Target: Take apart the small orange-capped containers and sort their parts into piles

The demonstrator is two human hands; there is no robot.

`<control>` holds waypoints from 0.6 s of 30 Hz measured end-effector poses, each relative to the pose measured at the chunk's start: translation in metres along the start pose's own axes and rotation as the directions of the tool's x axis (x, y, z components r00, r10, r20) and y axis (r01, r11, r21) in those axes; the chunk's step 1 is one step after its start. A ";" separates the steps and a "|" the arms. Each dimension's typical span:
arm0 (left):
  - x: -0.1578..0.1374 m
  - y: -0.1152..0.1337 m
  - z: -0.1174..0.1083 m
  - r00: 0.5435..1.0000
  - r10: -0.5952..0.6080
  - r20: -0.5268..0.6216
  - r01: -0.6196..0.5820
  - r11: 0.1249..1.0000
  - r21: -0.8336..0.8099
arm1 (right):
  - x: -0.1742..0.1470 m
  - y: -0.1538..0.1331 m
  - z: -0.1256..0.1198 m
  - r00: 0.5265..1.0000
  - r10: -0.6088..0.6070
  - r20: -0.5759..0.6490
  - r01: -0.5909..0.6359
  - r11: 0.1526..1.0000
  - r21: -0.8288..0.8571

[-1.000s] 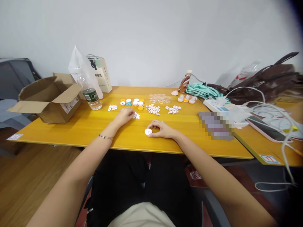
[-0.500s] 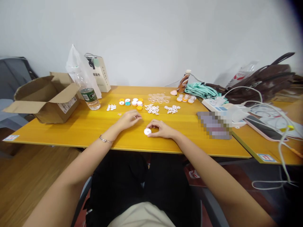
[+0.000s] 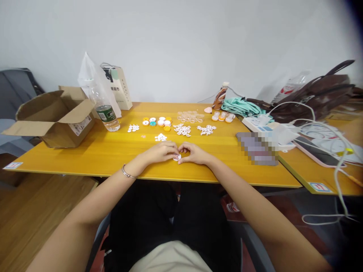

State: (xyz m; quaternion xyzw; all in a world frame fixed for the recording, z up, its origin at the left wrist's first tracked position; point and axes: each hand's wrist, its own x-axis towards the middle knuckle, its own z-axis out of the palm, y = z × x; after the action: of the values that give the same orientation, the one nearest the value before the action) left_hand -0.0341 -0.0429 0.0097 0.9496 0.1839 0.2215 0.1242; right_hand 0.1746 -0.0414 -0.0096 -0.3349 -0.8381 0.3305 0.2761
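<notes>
Near the table's front edge, my right hand [image 3: 194, 154] pinches a round white plastic disc [image 3: 177, 158] between thumb and fingers. My left hand [image 3: 163, 152] reaches in from the other side, its fingertips closed together over the disc. Whatever those fingertips hold is too small to make out, and they cover part of the disc. Just beyond the left hand lies a pile of small white pieces [image 3: 160, 137]. Farther back are white openwork parts [image 3: 182, 130], more white parts [image 3: 206, 130], small white pegs [image 3: 133, 128] and coloured round cases [image 3: 153, 123].
Clear round covers [image 3: 190, 116] and clear-topped orange pieces [image 3: 223, 117] sit toward the back. On the left stand an open cardboard box [image 3: 51, 119] and a water bottle [image 3: 106, 115]. A phone [image 3: 256, 149], power strip [image 3: 266, 130] and cables occupy the right.
My left hand has moved from over the small white pieces toward me and right, to the disc, uncovering the pile. The right hand stays almost in place with the disc.
</notes>
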 end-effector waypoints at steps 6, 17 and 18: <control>0.002 0.004 0.000 0.999 0.028 -0.028 -0.025 0.993 0.119 | 0.001 0.004 0.004 0.998 -0.003 -0.066 0.002 1.000 -0.023; 0.004 0.005 0.000 0.964 0.265 0.040 -0.237 0.772 0.590 | 0.001 0.001 0.005 0.995 -0.022 -0.100 0.023 1.000 0.009; 0.004 0.006 0.000 0.960 0.275 0.059 -0.253 0.753 0.608 | 0.001 0.001 0.006 0.995 -0.019 -0.101 0.020 1.000 0.014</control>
State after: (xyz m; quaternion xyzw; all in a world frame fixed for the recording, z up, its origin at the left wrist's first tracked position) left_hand -0.0292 -0.0466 0.0135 0.9510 0.1115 0.1818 -0.2240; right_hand 0.1709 -0.0420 -0.0139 -0.3409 -0.8238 0.3165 0.3239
